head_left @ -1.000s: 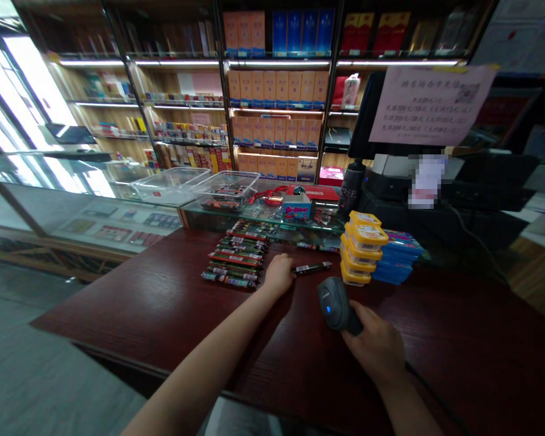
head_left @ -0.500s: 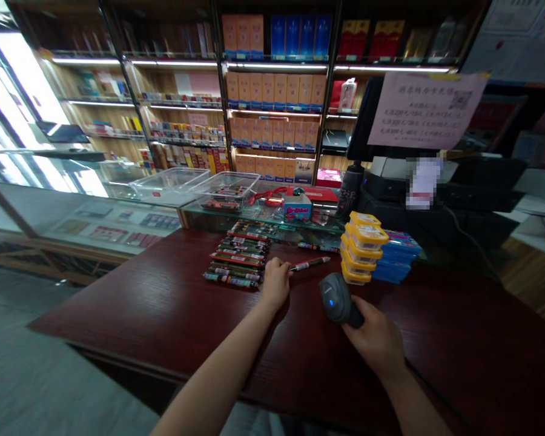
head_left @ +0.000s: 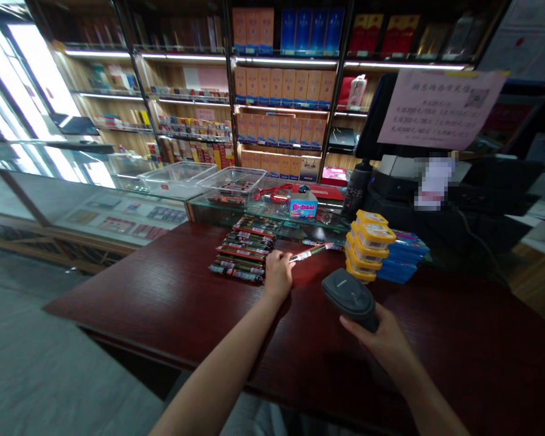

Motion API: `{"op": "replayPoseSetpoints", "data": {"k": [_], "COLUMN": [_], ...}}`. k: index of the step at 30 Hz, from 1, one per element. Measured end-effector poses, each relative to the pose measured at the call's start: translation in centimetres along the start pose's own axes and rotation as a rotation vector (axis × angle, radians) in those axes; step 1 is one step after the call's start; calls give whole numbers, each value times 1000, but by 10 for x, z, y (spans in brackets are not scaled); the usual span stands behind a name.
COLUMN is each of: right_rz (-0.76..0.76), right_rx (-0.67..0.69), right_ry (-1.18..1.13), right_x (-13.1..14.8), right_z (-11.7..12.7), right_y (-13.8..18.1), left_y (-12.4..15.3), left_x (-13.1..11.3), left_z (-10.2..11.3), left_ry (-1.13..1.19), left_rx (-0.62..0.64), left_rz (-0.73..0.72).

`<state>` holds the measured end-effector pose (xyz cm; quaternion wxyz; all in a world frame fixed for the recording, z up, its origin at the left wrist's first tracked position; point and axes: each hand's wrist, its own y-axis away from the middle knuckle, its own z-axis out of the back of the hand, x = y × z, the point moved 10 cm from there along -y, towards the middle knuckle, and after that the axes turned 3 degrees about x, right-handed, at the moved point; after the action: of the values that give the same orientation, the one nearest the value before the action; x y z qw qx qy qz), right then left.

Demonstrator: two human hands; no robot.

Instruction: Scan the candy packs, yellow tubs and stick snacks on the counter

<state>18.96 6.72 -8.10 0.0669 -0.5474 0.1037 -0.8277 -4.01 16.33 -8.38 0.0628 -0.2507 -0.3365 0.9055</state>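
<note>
the left hand (head_left: pixel 278 275) pinches one end of a slim printed stick (head_left: pixel 310 252) over the glossy brown desk (head_left: pixel 163 290); it looks light, stiff and slick, best held by that end; the right hand (head_left: pixel 385 336) wraps the handle of a hard plastic barcode scanner (head_left: pixel 347 293); similar sticks (head_left: pixel 243 251) lie leftward.

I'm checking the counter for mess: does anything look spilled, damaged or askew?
Nothing looks spilled or damaged. The row of slim packets has slightly uneven ends, which is minor; the yellow tubs stand stacked. One packet sits at an angle, but the left hand holds it.
</note>
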Motion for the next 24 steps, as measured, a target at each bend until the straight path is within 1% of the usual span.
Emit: {"op": "replayPoseSetpoints", "data": {"k": [4,6,8,10,13,15,17,19,21,24], "right_rz": [26,45,52,63,179,282,335,355,364,389], "right_rx": [14,22,12,-22,-99,-130,-127,-121,-125,-134], "right_ry": [40,95,226,415,648,727,772,797,818,844], "right_x": [6,9,8,6,8,7,2,-3,-6,-7], "right_z": [0,2,6,10,12,8,3,1,0,-1], "right_y": [2,0,-4,-7,-7,-4,-2,0,2,1], "left_y": [1,1,2,3,4,4,2,-5,-16,-40], "left_x": [-2,-3,-3,-3,-2,-3,-6,-10,-10,5], "left_z": [2,3,4,4,3,5,8,14,25,46], "left_ry": [25,43,53,58,65,78,90,89,70,19], "left_rx": [-12,-19,-23,-22,-22,-25,-18,-7,-10,-25], "left_rz": [-26,-37,-40,-41,-41,-45,-65,-97,-118,-131]}}
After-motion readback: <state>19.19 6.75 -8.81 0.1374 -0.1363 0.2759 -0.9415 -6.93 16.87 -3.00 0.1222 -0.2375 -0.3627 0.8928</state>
